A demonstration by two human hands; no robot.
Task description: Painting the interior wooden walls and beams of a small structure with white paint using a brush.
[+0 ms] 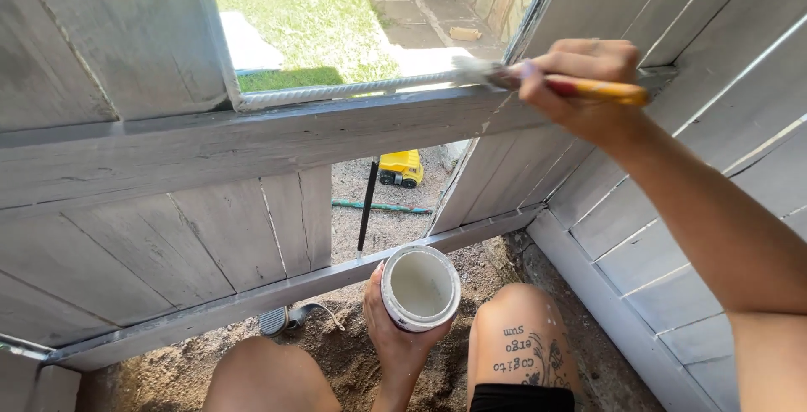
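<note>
Right hand [580, 84] clenched on yellow-handled paintbrush [546, 82], bristles on ribbed metal bar [336, 91] at window opening. Left hand [395, 328] grips round white paint can [419, 287] between knees, above dirt floor [353, 361]. Weathered grey planks [168, 244] around.

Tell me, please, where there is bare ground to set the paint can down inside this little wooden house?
Bare dirt lies left of the knees, bordered by the wall's bottom rail. A narrower strip runs between the right knee and the corner. It is crowded in the middle, where the left hand holds the paint can. The right hand works the brush above.
</note>
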